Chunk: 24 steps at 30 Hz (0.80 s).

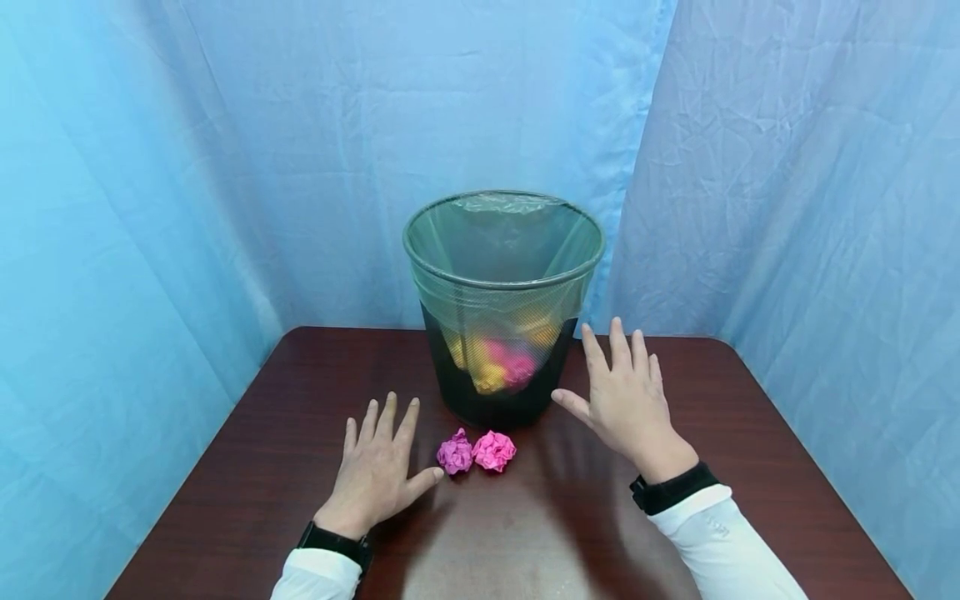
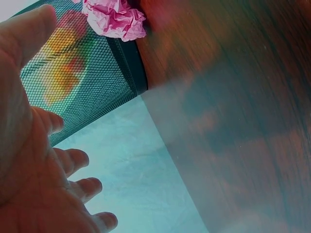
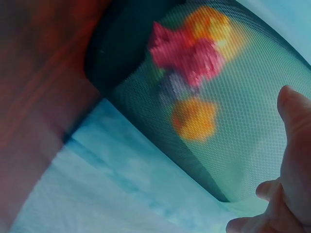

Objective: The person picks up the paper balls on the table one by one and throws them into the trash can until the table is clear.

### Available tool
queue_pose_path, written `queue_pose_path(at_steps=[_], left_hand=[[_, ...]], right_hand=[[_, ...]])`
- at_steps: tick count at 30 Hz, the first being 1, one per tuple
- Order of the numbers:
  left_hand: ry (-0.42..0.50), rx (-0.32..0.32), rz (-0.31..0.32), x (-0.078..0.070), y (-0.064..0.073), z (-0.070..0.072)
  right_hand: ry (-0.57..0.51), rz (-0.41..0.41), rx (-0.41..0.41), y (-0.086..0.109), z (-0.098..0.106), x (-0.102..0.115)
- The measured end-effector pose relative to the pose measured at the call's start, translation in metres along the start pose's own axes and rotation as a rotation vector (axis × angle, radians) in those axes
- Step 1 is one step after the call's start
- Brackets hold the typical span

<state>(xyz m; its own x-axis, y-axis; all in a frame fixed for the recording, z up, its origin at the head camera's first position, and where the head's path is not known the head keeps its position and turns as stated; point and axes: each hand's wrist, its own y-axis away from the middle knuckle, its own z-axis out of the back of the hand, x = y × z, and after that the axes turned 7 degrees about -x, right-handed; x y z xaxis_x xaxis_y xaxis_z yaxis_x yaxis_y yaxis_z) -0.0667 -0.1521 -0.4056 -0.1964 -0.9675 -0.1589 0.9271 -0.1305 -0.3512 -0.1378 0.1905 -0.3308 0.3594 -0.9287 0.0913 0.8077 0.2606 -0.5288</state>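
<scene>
Two crumpled paper balls lie side by side on the table before the bin, a purple paper ball [image 1: 454,452] and a pink paper ball [image 1: 494,451]. My left hand [image 1: 378,475] is left of them, fingers spread, its thumb tip close to the purple one; whether they touch I cannot tell. Fingers spread and holding nothing, my right hand [image 1: 626,400] is at the right of the mesh wastebasket [image 1: 495,412]. Through the mesh, yellow paper balls [image 3: 195,119] and pink paper balls [image 3: 187,53] show inside. In the left wrist view, a pink paper ball [image 2: 114,19] appears beyond the thumb.
A thin translucent bag [image 1: 510,202] lines the wastebasket and folds over its rim. The dark wooden table [image 1: 247,500] has rounded far corners. Light blue curtains [image 1: 300,150] hang behind it and along both sides.
</scene>
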Motion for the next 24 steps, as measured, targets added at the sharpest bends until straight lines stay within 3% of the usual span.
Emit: queue_pose_path(at_steps=[17, 24], left_hand=[[0.02, 0.014, 0.009, -0.002, -0.001, -0.006], [0.009, 0.009, 0.001, -0.005, -0.003, -0.007]], right_hand=[[-0.003, -0.038, 0.07, 0.037, -0.047, 0.002], [-0.002, -0.053, 0.138, 0.048, -0.059, 0.003]])
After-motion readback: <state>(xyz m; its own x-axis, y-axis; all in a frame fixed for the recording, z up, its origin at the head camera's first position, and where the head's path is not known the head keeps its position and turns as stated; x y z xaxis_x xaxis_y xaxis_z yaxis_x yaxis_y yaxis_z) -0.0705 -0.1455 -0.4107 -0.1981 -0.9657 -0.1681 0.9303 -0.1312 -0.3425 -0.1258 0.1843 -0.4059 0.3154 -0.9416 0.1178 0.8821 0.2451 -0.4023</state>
